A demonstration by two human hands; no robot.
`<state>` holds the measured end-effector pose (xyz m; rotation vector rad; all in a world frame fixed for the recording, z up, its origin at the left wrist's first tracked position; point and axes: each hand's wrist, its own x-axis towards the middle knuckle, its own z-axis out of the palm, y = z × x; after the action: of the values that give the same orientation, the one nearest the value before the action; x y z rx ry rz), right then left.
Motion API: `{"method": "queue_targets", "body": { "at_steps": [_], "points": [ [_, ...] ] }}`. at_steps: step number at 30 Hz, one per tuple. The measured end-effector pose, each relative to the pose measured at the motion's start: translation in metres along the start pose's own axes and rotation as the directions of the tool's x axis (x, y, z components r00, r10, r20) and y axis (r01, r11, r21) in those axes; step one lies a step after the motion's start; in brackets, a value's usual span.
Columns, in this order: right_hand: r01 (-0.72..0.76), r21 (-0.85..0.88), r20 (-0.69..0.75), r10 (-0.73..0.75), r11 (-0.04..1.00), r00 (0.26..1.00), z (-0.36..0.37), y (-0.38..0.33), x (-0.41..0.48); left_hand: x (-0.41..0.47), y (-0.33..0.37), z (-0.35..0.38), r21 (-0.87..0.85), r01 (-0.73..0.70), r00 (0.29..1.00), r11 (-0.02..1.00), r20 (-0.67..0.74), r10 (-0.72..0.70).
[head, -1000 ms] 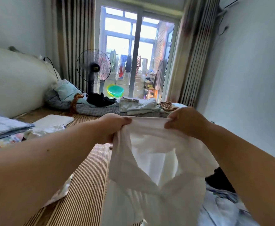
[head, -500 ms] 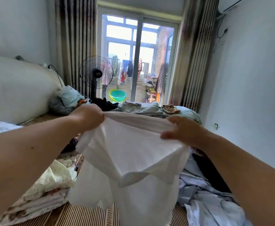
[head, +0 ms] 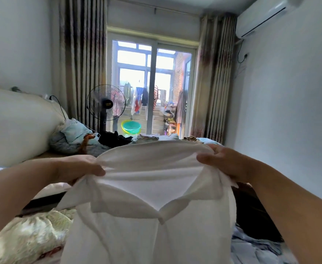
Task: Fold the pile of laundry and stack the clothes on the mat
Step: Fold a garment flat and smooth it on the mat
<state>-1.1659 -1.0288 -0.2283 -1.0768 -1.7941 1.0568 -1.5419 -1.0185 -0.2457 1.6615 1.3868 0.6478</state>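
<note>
Head view | left hand [head: 78, 168] and right hand [head: 223, 162] each grasp the shirt [head: 146, 206] at its shoulders, held up unfolded | loose clothes [head: 255, 242] at right remain | task judged midway

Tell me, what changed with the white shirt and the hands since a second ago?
The view tilted up, so more wall and ceiling show. The hands moved further apart, spreading the white shirt wider, and its collar now faces the camera. The left hand and right hand kept gripping its top edge throughout. The fan stayed by the window.
</note>
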Motion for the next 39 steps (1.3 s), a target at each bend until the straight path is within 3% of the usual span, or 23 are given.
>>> {"method": "queue_targets", "body": {
  "at_steps": [1, 2, 4, 5, 6, 8, 9, 10, 12, 14, 16, 20, 25, 29, 35, 39],
  "points": [
    [-0.039, -0.168, 0.013, 0.042, 0.985, 0.999, -0.003, -0.005, -0.002, -0.003, 0.004, -0.003, 0.183, -0.016, 1.000, 0.983, 0.011, 0.014],
    [-0.085, -0.419, -0.002, 0.093, 0.904, 0.996, -0.005, -0.009, -0.003, -0.005, 0.007, -0.005, 0.372, -0.027, 1.000, 0.928, 0.013, 0.024],
    [-0.184, -0.856, -0.128, 0.148, 0.484, 0.981, -0.008, -0.016, -0.001, -0.004, 0.012, -0.015, 0.671, 0.017, 0.990, 0.741, -0.114, 0.081],
    [-0.212, -0.923, -0.191, 0.094, 0.323, 0.977, -0.008, -0.019, 0.001, -0.003, 0.014, -0.022, 0.739, 0.054, 0.973, 0.672, -0.189, 0.130],
    [-0.225, -0.913, -0.226, 0.039, 0.340, 0.973, -0.008, -0.020, 0.001, -0.002, 0.016, -0.028, 0.763, 0.076, 0.952, 0.642, -0.247, 0.180],
    [-0.181, -0.710, -0.257, -0.011, 0.681, 0.966, -0.014, -0.019, -0.002, -0.002, 0.018, -0.040, 0.737, 0.062, 0.907, 0.673, -0.323, 0.270],
    [-0.110, -0.514, -0.244, -0.022, 0.851, 0.970, -0.015, -0.020, -0.005, -0.004, 0.019, -0.046, 0.686, 0.031, 0.889, 0.727, -0.351, 0.294],
    [-0.047, -0.295, -0.211, -0.017, 0.954, 0.977, -0.014, -0.020, -0.006, -0.005, 0.019, -0.050, 0.612, -0.012, 0.880, 0.790, -0.370, 0.299],
    [0.036, 0.079, -0.151, -0.024, 0.996, 0.988, -0.010, -0.024, -0.008, -0.013, 0.022, -0.057, 0.501, -0.070, 0.879, 0.863, -0.378, 0.291],
    [0.089, 0.228, -0.184, -0.047, 0.970, 0.982, -0.003, -0.032, -0.007, -0.027, 0.027, -0.063, 0.500, -0.109, 0.877, 0.859, -0.359, 0.320],
    [0.135, 0.233, -0.273, -0.069, 0.963, 0.960, 0.001, -0.040, -0.005, -0.038, 0.031, -0.066, 0.472, -0.191, 0.878, 0.861, -0.311, 0.365],
    [0.193, 0.144, -0.419, -0.117, 0.971, 0.900, -0.001, -0.050, -0.005, -0.050, 0.038, -0.063, 0.352, -0.240, 0.844, 0.905, -0.385, 0.373],
    [0.170, -0.085, -0.522, -0.190, 0.982, 0.832, -0.009, -0.067, -0.005, -0.061, 0.062, -0.066, 0.421, -0.207, 0.832, 0.883, -0.398, 0.385],
    [0.168, -0.248, -0.507, -0.275, 0.954, 0.817, -0.015, -0.078, -0.009, -0.064, 0.078, -0.067, 0.483, -0.161, 0.804, 0.861, -0.442, 0.398],
    [0.123, -0.236, -0.481, -0.226, 0.964, 0.847, -0.021, -0.065, -0.005, -0.047, 0.075, -0.054, 0.415, -0.148, 0.840, 0.898, -0.427, 0.335],
    [0.062, -0.234, -0.471, -0.169, 0.970, 0.866, -0.023, -0.036, 0.008, -0.021, 0.059, -0.044, 0.421, -0.141, 0.890, 0.896, -0.342, 0.302]
  ]
}}
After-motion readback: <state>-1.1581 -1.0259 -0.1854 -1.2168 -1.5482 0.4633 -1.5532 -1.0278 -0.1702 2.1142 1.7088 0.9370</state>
